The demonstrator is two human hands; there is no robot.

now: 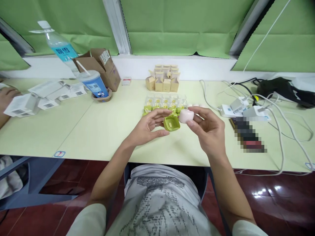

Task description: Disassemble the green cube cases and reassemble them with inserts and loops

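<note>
My left hand [152, 127] grips a small green plastic cup-like case [172, 123], its hollow side turned toward me. Between the thumb and fingers of my right hand [206, 127] is a small white rounded piece [186, 116], close beside the green case; whether the two touch I cannot tell. Just beyond my hands, rows of small clear-topped green containers [164, 102] stand on the table, partly hidden by my fingers. A few white pieces [195, 106] show behind my right hand.
Small open cardboard boxes [166, 80] stand near the wall. To the left are a blue cup [94, 87], a brown carton [108, 70], a large bottle [62, 49], white boxes [44, 93] and another person's hand [8, 98]. Cables and a power strip [230, 110] lie right.
</note>
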